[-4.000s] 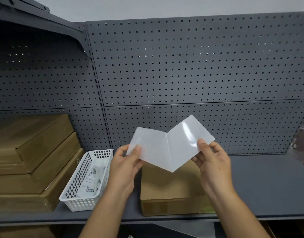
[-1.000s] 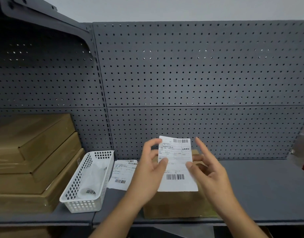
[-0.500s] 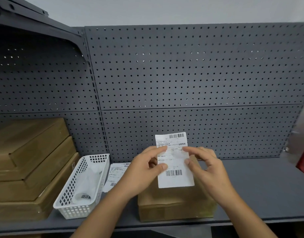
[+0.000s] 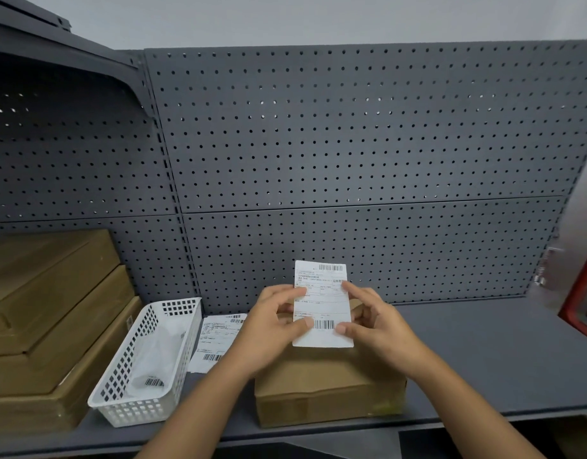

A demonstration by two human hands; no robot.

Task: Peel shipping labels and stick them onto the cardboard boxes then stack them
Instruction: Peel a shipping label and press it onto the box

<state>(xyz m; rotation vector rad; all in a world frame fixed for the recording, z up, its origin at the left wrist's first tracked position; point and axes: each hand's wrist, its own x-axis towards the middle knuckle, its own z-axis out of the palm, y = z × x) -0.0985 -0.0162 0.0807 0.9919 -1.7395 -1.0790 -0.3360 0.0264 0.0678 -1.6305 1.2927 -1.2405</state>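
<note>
Cardboard shows only in part in the head view: the cardboard box (image 4: 328, 389) on the grey shelf (image 4: 484, 352) has its far end hidden behind both hands and the paper they hold. The print on the shipping label (image 4: 322, 304) is too small to read; only its barcodes, one at the top and one near the bottom, are plain. Whether its backing is on or off cannot be told. A second label (image 4: 216, 339) lies flat on the shelf between the white basket (image 4: 146, 362) and the box, its right side covered by the left forearm. Inside the basket a pale sheet with a barcode is blurred. At far left a stack of boxes (image 4: 50, 326) runs out of frame, and a red frame (image 4: 584, 303) is cut by the right edge.

Held upright above the box's far end, in front of the pegboard (image 4: 352, 144), the shipping label faces the camera. The left hand (image 4: 272, 329) pinches its left edge, forefinger high and thumb low near the bottom barcode. The right hand (image 4: 375, 323) pinches the right edge likewise, its other fingers loosely curled behind the paper. Both forearms rise from the lower edge of the frame.
</note>
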